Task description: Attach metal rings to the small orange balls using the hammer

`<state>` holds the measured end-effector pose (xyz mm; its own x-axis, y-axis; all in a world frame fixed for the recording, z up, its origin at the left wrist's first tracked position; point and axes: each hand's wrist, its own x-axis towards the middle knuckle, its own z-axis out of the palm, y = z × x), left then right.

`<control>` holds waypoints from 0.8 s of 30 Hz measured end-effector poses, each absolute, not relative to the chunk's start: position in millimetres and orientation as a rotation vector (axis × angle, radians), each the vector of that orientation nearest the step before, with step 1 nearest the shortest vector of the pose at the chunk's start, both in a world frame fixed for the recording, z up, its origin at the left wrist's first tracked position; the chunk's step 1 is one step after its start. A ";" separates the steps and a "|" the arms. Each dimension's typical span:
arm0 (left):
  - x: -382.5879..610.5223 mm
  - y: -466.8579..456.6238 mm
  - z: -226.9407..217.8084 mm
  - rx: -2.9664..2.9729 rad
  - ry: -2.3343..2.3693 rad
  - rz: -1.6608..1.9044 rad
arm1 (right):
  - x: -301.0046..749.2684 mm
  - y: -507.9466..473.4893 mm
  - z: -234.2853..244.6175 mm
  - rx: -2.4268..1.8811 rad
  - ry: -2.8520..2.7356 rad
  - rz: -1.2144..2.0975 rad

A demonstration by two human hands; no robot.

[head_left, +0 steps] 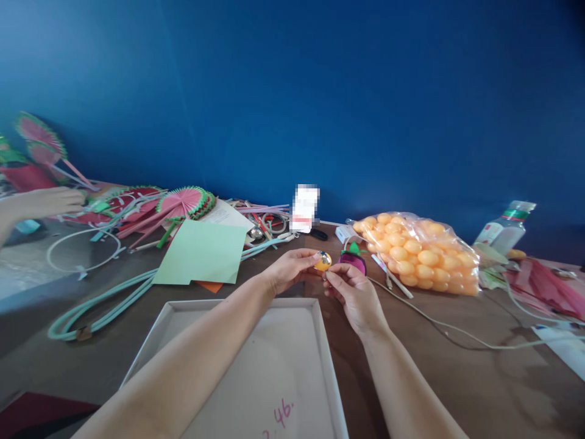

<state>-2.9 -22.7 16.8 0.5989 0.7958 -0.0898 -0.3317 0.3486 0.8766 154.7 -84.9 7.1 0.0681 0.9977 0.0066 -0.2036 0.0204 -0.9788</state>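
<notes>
My left hand [292, 266] is closed in a pinch on a small orange ball [323, 262] that has a shiny silvery piece on top. My right hand [351, 291] is curled closed just right of the ball, its fingertips touching the ball's lower side. Both hands hover above the far edge of a shallow white tray [320, 341]. A magenta felt piece with a green leaf [353, 259] lies on the brown table just behind my right hand.
A clear bag of orange balls [418, 250] sits at right, a plastic bottle [505, 230] beyond it. A white cord [457, 332] crosses the table. Green paper [203, 253], paper fans [183, 204], teal tubing [91, 305] lie left. Another person's hand [46, 201] reaches in at far left.
</notes>
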 end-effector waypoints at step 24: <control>-2.6 -22.1 15.6 1.006 0.508 0.769 | 150.5 -82.8 1.8 -1.039 -0.896 1.222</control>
<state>-2.6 -22.1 15.6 0.6369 0.7702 -0.0341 -0.3332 0.3149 0.8887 150.5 -82.8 1.8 0.1412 0.9900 -0.0048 -0.2930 0.0372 -0.9554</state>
